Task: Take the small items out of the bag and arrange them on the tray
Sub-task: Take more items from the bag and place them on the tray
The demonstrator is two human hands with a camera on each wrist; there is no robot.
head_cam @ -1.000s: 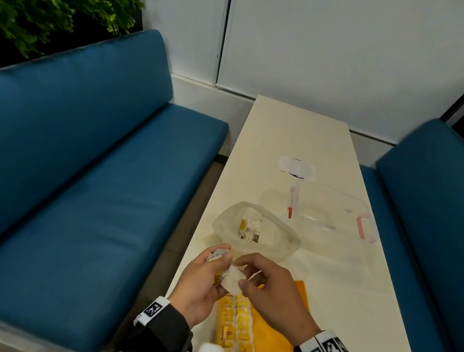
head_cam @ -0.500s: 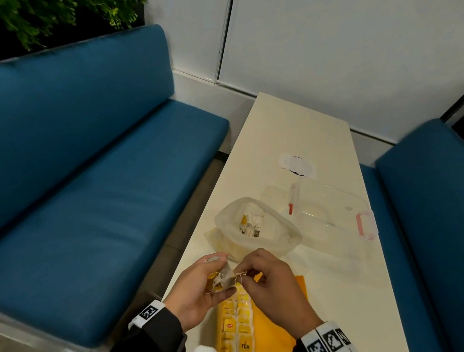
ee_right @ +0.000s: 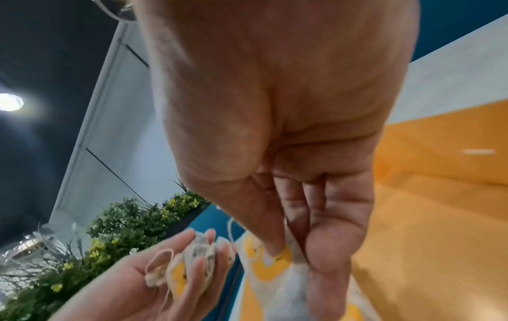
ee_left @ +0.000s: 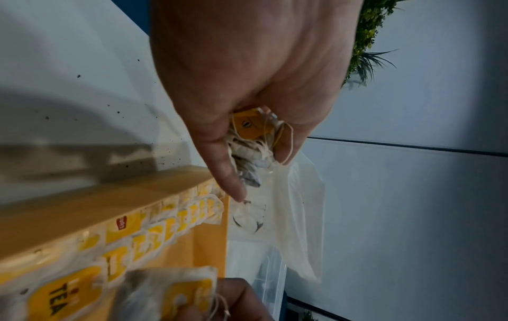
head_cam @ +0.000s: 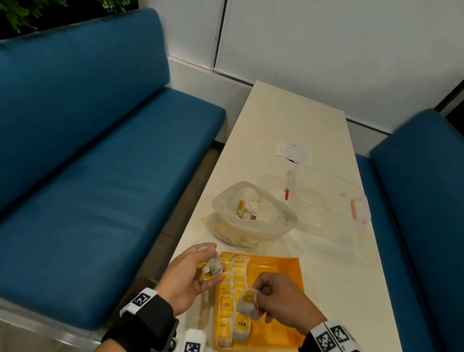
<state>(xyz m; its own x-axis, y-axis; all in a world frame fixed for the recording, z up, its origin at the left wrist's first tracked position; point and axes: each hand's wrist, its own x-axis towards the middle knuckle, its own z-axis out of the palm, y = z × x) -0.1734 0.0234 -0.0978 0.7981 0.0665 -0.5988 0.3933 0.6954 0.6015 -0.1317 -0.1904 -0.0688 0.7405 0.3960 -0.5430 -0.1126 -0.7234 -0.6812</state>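
An orange tray (head_cam: 276, 269) lies at the table's near end with rows of yellow-tagged tea bags (head_cam: 232, 294) along its left side. My left hand (head_cam: 195, 269) cups a bunch of tea bags (head_cam: 210, 266) beside the tray's far left corner; the bunch (ee_left: 253, 139) shows in the left wrist view between thumb and fingers. My right hand (head_cam: 270, 296) pinches a single tea bag (head_cam: 247, 304) over the rows; its thumb presses the yellow tag (ee_right: 277, 254). The clear plastic bag (head_cam: 252, 214) stands open behind the tray with more tea bags inside.
A clear lidded container (head_cam: 328, 193) with pink clips sits right of the bag. A white wrapper (head_cam: 293, 151) lies farther back on the cream table (head_cam: 338, 279). Blue benches (head_cam: 80, 178) flank the table on both sides.
My hands have parted: the right hand pulled one tea bag away from the bunch and brought it toward me over the tray. The left hand keeps the rest.
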